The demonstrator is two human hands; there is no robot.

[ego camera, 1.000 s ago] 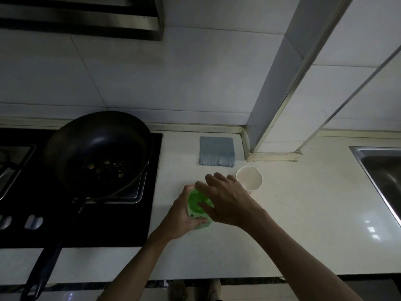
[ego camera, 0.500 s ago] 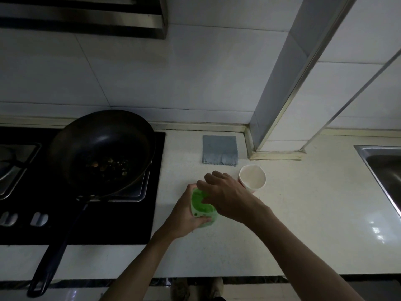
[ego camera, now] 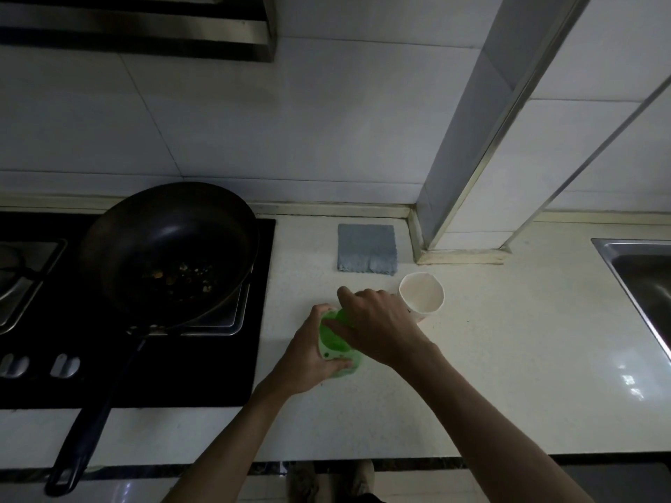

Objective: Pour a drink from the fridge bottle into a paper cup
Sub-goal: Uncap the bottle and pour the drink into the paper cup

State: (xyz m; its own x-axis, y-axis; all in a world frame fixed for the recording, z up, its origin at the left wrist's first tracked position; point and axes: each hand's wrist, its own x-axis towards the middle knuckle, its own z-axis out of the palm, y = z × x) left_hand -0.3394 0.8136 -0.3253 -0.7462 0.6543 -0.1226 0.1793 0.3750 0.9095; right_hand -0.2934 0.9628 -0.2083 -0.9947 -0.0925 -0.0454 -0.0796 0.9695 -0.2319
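A green drink bottle (ego camera: 336, 343) stands on the pale counter (ego camera: 508, 357) near its middle. My left hand (ego camera: 308, 353) wraps around the bottle's body from the left. From above and the right, my right hand (ego camera: 377, 324) covers the bottle's top, fingers curled over it; the cap is hidden under them. A white paper cup (ego camera: 422, 295) stands upright and looks empty just right of and behind the bottle, close to my right hand.
A dark frying pan (ego camera: 167, 248) with food bits sits on the black stove (ego camera: 127, 364) at left, its long handle (ego camera: 87, 422) reaching past the counter's front edge. A folded grey cloth (ego camera: 366, 248) lies by the wall. A steel sink (ego camera: 642, 277) is at far right.
Both hands stay on the bottle. My right hand has shifted slightly over the bottle's top; the view has drifted a little. The cup has not moved.
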